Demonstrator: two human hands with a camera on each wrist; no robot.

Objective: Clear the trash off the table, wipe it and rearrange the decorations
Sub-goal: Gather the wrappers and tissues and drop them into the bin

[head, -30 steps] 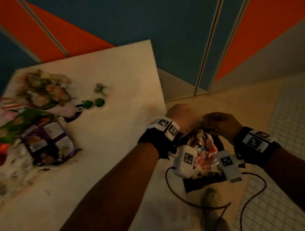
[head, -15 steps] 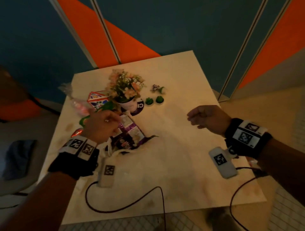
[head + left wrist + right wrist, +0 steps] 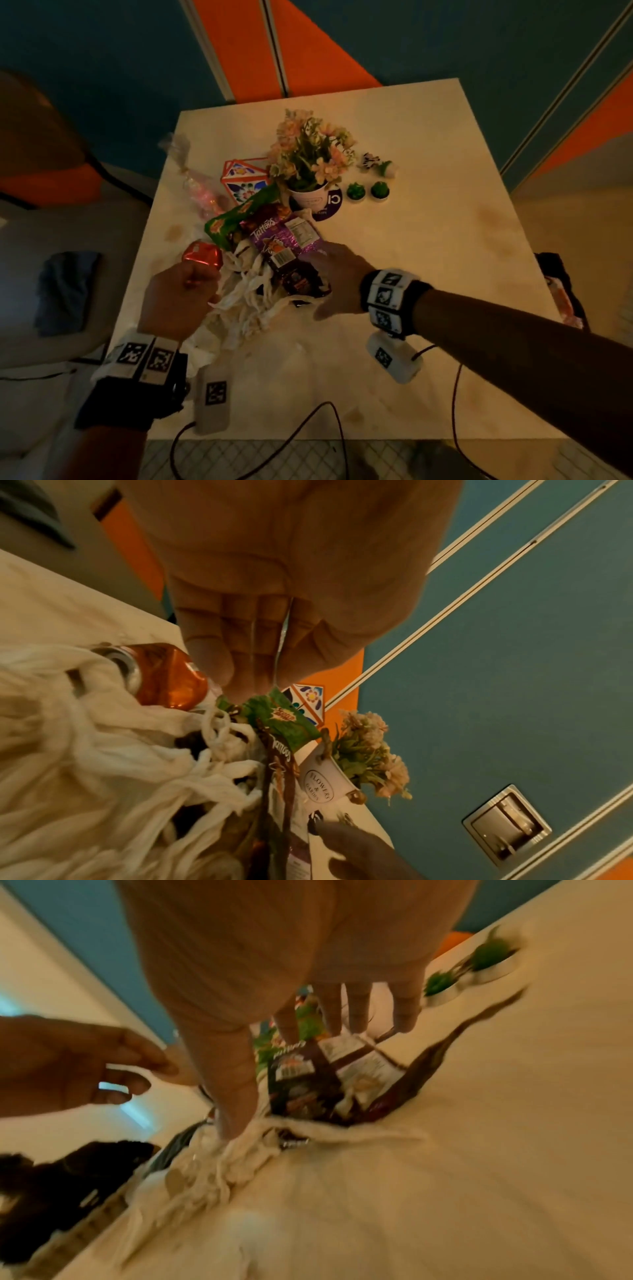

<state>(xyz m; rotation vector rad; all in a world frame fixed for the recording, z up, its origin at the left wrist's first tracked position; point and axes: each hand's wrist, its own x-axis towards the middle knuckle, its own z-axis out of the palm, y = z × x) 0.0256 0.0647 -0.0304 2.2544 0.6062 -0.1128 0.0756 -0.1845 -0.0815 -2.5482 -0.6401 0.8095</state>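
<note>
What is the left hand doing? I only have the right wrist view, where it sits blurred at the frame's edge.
Observer: The left hand has its fingers curled round a thin foil edge. I can't tell which wrapper it belongs to.
Operator: Any trash beside it that I can't see?
Observer: A crushed red can lies right by its knuckles, against the shredded white paper.
Operator: And farther back?
Observer: A white flower pot stands upright on a round purple coaster.
</note>
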